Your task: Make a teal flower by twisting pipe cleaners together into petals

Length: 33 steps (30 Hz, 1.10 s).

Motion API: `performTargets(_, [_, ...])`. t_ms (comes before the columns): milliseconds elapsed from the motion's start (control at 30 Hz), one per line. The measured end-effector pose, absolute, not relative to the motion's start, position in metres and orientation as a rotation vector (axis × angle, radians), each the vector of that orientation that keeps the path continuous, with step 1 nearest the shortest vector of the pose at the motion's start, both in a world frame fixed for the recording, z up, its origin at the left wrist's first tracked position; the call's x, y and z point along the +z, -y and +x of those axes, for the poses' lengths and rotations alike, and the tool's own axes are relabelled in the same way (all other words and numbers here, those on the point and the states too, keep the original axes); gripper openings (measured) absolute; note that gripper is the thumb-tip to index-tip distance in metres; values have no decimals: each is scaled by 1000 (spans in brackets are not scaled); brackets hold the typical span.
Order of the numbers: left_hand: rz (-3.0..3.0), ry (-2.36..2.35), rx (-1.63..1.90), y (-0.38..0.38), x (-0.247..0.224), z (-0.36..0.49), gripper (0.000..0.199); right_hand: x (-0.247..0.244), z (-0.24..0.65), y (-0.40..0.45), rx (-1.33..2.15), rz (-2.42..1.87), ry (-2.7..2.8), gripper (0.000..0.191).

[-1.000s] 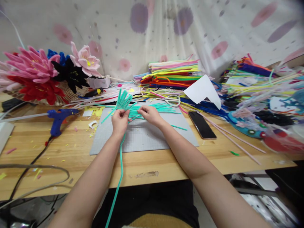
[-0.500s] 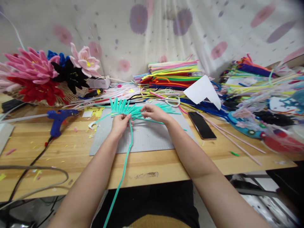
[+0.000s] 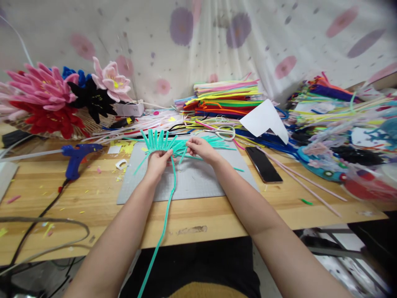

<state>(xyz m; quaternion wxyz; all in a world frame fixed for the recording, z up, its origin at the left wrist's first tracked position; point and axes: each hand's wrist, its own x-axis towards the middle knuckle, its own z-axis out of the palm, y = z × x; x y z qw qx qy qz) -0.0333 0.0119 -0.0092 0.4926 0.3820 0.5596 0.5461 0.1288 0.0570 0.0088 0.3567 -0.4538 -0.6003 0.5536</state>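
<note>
A fan of teal pipe cleaners [image 3: 156, 141] stands up from my left hand [image 3: 159, 162], whose thumb and fingers pinch its base. One long teal stem [image 3: 167, 213] hangs from that grip past the table's front edge. My right hand [image 3: 200, 148] is just to the right, fingers pinched on a short teal pipe cleaner [image 3: 183, 155]. More teal pipe cleaners [image 3: 218, 142] lie behind and beside my right hand on the grey mat [image 3: 189, 184].
A blue glue gun [image 3: 75, 159] lies left, below fuzzy flowers [image 3: 46, 89]. Scissors [image 3: 228, 133], white paper [image 3: 263, 121] and a phone [image 3: 263, 164] are to the right. Pipe cleaner bundles [image 3: 226, 97] are stacked behind. Cables cross the lower left.
My right hand's fingers have closed on a short teal piece. The fan in my left hand has turned and spread, and its leftmost strand now points down to the left.
</note>
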Motion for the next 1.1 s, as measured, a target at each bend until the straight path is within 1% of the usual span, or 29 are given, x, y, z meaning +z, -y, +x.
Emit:
performTargets(133, [878,-1342,1338,-11,-8,-31,27,3,115,-56,1583,-1193,1128,19])
performTargets(267, [905,-1393,1325,-11,-9,-32,28,4,111,-53,1713,-1141,901,25])
performTargets(400, [927,-1405,1321,-12,-12,-32,30,5,111,-51,1735,-1098,777,26])
performTargets(700, [873,-1327,1360,-12,-10,-31,24,4,112,-49,1718,-1057,840,19])
performTargets(800, [880,-1300,1358,-10,-6,-31,23,4,113,-49,1700,-1076,924,17])
performTargets(967, [911,-1328,1381,-10,-4,-30,26,3,116,-50,1655,-1094,1089,16])
performTargets(1100, [915,-1361,1380,-12,-8,-34,22,-2,122,-53,1686,-1015,1249,17])
